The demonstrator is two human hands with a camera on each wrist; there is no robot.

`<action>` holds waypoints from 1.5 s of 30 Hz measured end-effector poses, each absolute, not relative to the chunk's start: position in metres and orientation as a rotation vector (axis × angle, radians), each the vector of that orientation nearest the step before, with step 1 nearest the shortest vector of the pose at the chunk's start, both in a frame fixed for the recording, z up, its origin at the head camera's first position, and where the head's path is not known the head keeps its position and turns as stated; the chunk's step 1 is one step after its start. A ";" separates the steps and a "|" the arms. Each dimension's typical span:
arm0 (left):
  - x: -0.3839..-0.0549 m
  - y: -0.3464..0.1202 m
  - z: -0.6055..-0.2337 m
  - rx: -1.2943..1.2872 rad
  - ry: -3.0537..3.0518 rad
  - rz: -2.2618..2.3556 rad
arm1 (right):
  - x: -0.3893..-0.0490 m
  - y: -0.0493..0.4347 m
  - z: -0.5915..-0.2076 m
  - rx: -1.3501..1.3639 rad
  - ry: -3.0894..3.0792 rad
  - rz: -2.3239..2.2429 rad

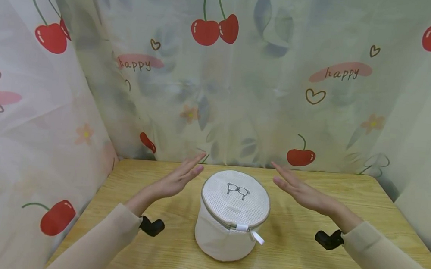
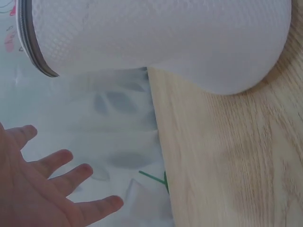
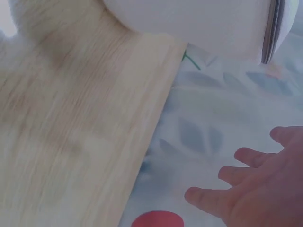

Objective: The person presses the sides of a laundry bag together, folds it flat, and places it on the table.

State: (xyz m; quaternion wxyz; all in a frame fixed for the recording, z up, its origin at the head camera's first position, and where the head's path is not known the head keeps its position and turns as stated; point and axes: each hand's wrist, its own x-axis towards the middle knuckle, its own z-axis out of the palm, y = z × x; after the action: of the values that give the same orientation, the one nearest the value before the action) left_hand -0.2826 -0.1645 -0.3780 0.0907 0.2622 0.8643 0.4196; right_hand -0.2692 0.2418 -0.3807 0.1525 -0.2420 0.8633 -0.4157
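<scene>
A round white mesh laundry bag [image 1: 225,235] stands upright on the wooden table, its zipped lid [image 1: 235,199] closed and printed with a pair of glasses. A white pull tab hangs at the front of the zip. To the left of the bag my left hand [image 1: 173,182] is raised, fingers straight and spread, touching nothing. My right hand [image 1: 308,195] is held up on the other side in much the same way, apart from the bag. Both wrist views show the bag's side wall [image 2: 189,42] beyond spread fingers.
The wooden table [image 1: 141,253] extends around the bag. Behind it and at both sides hangs a pale curtain [image 1: 235,89] with cherries, hearts and lettering. A black wrist mount [image 1: 152,226] sits below each hand.
</scene>
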 end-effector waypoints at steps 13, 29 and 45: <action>-0.272 -0.166 -0.377 0.718 2.325 1.407 | -0.262 0.241 -0.385 -0.631 2.181 -1.430; -0.255 -0.162 -0.376 0.587 2.287 1.383 | -0.253 0.234 -0.393 -0.653 2.169 -1.391; -0.239 -0.147 -0.376 0.489 2.191 1.401 | -0.240 0.220 -0.391 -0.648 2.046 -1.426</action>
State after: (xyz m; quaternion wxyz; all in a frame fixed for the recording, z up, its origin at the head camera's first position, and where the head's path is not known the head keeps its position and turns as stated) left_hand -0.2388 -0.1468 -0.3761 0.2453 0.1791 0.8027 0.5133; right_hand -0.2397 0.2196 -0.3909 0.2784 -0.2416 0.7626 -0.5316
